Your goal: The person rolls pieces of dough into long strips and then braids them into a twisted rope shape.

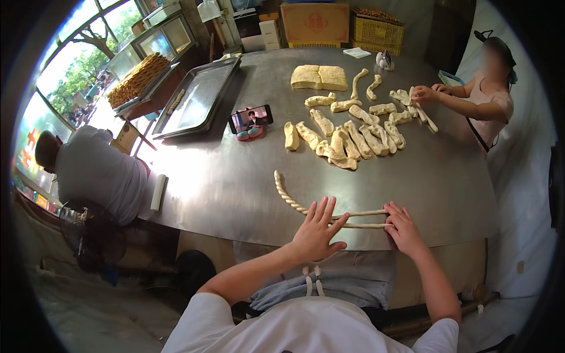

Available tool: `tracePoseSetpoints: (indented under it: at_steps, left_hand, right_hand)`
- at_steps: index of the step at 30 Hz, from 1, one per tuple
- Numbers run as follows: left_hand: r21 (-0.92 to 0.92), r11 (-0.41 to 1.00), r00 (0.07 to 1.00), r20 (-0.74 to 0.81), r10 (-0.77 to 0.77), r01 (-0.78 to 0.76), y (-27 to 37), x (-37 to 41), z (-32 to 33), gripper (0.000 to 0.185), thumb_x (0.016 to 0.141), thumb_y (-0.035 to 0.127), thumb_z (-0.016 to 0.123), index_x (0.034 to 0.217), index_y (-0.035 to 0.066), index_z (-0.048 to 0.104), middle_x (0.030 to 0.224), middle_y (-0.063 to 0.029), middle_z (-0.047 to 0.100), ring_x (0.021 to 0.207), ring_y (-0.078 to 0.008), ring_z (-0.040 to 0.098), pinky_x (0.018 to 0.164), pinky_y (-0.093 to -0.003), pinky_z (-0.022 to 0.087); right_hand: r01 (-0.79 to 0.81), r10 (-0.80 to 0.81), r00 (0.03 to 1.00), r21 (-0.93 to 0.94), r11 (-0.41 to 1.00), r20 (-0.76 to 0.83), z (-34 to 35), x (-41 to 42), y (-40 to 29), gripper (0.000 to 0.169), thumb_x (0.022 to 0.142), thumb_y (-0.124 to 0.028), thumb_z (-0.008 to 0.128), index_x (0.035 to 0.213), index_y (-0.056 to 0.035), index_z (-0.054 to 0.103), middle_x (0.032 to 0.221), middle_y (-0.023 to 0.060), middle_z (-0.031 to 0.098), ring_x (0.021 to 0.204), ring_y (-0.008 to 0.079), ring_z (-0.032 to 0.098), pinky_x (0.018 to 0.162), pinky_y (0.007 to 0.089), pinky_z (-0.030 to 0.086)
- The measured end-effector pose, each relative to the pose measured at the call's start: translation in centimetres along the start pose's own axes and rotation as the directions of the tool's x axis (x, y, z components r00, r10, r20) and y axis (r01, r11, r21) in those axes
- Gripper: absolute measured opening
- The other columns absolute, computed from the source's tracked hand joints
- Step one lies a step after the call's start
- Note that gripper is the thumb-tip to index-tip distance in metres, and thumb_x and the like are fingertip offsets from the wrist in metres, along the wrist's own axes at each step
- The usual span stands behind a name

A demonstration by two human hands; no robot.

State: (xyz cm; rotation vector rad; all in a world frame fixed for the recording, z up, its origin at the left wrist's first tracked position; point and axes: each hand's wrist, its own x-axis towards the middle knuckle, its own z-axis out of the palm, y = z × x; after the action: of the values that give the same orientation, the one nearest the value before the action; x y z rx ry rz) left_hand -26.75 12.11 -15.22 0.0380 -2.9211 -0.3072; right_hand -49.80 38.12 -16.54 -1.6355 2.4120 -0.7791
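Note:
A rope of dough (289, 198) lies near the table's front edge. Its left end is twisted and curves away from me; toward the right it runs as two thin parallel strands (364, 226). My left hand (315, 231) rests flat with spread fingers over the place where the twist meets the strands, hiding that part. At the strands' right ends is my right hand (402, 227), its fingertips on the dough; whether it pinches them I cannot tell. Beyond my hands lie several short thick dough pieces (340, 141), some overlapping. A larger dough slab (318, 77) sits farther back.
A phone (250, 120) leans on a stand mid-table. Left of it is a metal tray (198, 99) holding one twisted dough stick (176, 101). A white bar (158, 192) lies at the left edge. One person (490, 95) handles dough at right; another (99, 172) bends at left, by a fan (90, 234).

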Motion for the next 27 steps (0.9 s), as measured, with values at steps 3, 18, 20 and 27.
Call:
tracePoseSetpoints:
  at_steps: [3, 18, 20, 27]
  left_hand:
    - [0.063, 0.965, 0.960, -0.134, -0.246, 0.256, 0.0, 3.2, 1.4, 0.090, 0.105, 0.064, 0.059, 0.168, 0.003, 0.041, 0.174, -0.0361, 0.029, 0.167, -0.0491, 0.020, 0.133, -0.0613, 0.023]
    - [-0.070, 0.998, 0.997, -0.072, -0.009, 0.004, -1.8, 6.7, 1.9, 0.087, 0.107, 0.061, 0.059, 0.168, 0.002, 0.041, 0.174, -0.0364, 0.029, 0.167, -0.0504, 0.020, 0.136, -0.0575, 0.019]
    - [-0.113, 0.990, 0.995, 0.041, 0.088, -0.083, 0.6, 1.4, 0.9, 0.084, 0.106, 0.059, 0.063, 0.170, 0.009, 0.041, 0.176, -0.0363, 0.026, 0.166, -0.0512, 0.021, 0.135, -0.0601, 0.018]
    - [0.005, 0.992, 0.969, -0.214, -0.121, 0.126, -1.0, 10.5, 3.2, 0.089, 0.108, 0.064, 0.055, 0.168, 0.001, 0.039, 0.173, -0.0349, 0.033, 0.168, -0.0471, 0.020, 0.136, -0.0579, 0.017]
  right_hand:
    - [-0.500, 0.490, 0.866, 0.149, 0.853, 0.099, -3.5, 7.3, -5.0, 0.012, 0.103, -0.016, 0.070, 0.106, -0.0055, 0.066, 0.148, 0.0181, 0.068, 0.146, 0.0429, 0.055, 0.122, 0.0475, 0.045]
    - [0.120, -0.151, 0.980, -0.225, 0.967, -0.130, 2.0, 5.4, -0.8, 0.030, 0.104, -0.016, 0.069, 0.130, -0.0017, 0.069, 0.151, 0.0194, 0.064, 0.144, 0.0386, 0.058, 0.123, 0.0498, 0.045]
    - [0.124, -0.127, 0.991, -0.082, 0.989, -0.035, 0.4, 1.0, -1.3, 0.024, 0.104, -0.014, 0.070, 0.124, -0.0015, 0.068, 0.150, 0.0196, 0.064, 0.144, 0.0390, 0.058, 0.119, 0.0486, 0.047]
    - [-0.019, -0.031, 0.984, -0.275, 0.961, -0.177, 2.1, 8.7, 0.1, 0.032, 0.106, -0.018, 0.067, 0.134, -0.0048, 0.065, 0.153, 0.0214, 0.063, 0.151, 0.0379, 0.051, 0.125, 0.0521, 0.039]
